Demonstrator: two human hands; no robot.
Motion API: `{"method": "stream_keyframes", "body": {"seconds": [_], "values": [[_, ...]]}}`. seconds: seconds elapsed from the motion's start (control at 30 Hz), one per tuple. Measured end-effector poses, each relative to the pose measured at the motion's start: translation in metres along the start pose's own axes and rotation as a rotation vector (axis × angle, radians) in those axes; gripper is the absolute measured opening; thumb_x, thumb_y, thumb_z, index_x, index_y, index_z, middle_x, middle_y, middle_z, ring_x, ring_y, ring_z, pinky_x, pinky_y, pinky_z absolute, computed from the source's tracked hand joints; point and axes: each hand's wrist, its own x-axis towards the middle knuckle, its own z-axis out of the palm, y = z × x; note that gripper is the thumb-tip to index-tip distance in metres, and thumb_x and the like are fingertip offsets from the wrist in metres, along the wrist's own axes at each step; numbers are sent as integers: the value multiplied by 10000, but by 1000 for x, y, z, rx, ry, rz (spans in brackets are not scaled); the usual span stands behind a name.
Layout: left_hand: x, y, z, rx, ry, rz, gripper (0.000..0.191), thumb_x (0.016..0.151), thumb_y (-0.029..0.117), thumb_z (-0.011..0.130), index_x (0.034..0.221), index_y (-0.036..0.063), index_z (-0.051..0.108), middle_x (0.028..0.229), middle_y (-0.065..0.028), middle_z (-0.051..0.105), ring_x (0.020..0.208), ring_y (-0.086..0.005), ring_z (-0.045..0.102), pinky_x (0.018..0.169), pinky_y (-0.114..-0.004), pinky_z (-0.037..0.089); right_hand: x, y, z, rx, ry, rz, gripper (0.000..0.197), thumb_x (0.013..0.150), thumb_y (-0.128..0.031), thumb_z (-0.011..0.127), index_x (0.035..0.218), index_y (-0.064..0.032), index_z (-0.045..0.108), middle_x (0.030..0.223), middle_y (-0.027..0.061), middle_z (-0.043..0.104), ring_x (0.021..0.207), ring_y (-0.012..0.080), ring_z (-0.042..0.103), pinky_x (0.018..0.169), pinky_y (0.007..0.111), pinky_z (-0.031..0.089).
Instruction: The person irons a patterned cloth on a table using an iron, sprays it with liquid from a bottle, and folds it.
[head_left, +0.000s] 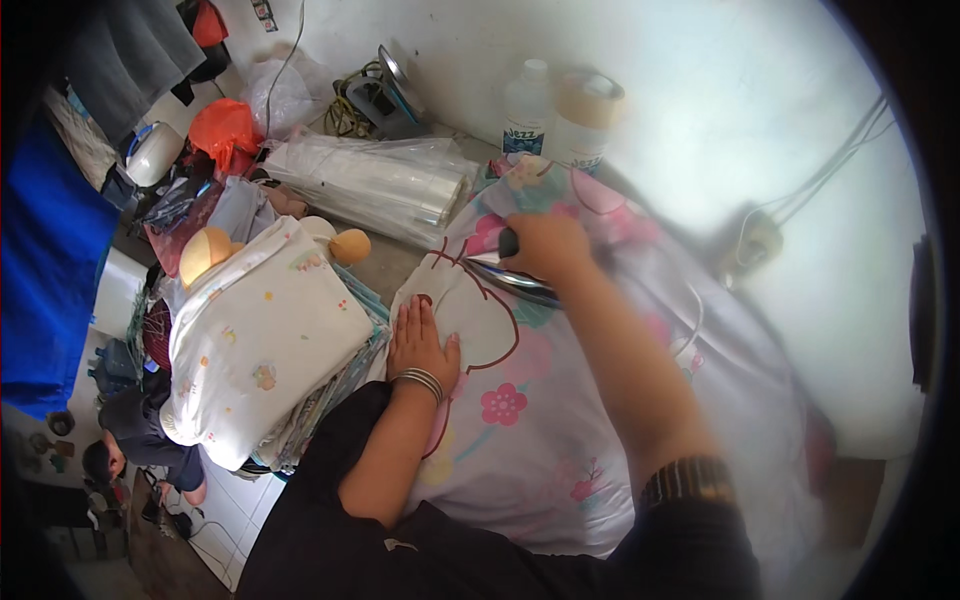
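Note:
A white cloth with pink flowers and a large cartoon outline (504, 405) spreads in front of me. My right hand (547, 247) grips the dark handle of a clothes iron (517, 279), whose shiny metal body rests on the cloth near the outlined figure. The iron's rear is hidden behind my wrist and forearm. My left hand (425, 346) lies flat on the cartoon print, left of the iron, and holds nothing. Just left of that hand stands a stack of folded fabric (270, 337), topped by a white piece with small printed motifs.
Clear plastic film rolls (375, 180) lie beyond the cloth. Behind them sits a second iron (386, 97) with a coiled cord. A white bottle (525, 109) and a tape-topped container (589, 112) stand by the wall. Another person (142, 427) crouches at lower left, near cords on the floor.

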Motion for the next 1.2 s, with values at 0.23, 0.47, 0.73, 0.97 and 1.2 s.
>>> {"method": "stream_keyframes", "body": {"seconds": [0.23,0.47,0.73,0.97,1.2], "values": [[1,16,-2,-23,-22,27,715,879,381,411,1427,-16,184,1516,-150,140,1406,-285,110,1139,-376,110,24,41,5,-34,113,251,408,694,-455,702,954,-145,650,931,110,669,878,293,645,741,408,504],[-3,0,-8,-29,-35,-22,716,873,372,423,1426,-18,187,1519,-146,130,1408,-282,99,1140,-377,104,-132,-3,-38,116,-272,99,358,709,-358,708,891,-65,610,867,167,642,836,349,612,726,448,462],[0,0,-3,12,44,14,690,876,355,419,1422,-12,210,1505,-151,182,1395,-291,153,1136,-387,116,-127,49,-16,-27,124,207,351,693,-415,712,859,-138,573,804,105,654,760,297,636,666,411,473],[0,13,2,9,38,42,691,881,366,404,1424,-13,204,1507,-145,180,1398,-282,148,1139,-378,108,-63,118,-33,40,221,528,355,673,-304,733,961,-133,618,890,89,667,853,288,635,742,386,485],[0,6,-1,-50,-14,31,699,871,350,430,1421,-21,211,1512,-154,159,1404,-285,125,1140,-379,108,-183,44,-60,212,-221,462,390,671,-324,706,975,-93,625,909,159,653,885,318,624,749,413,482]]}}
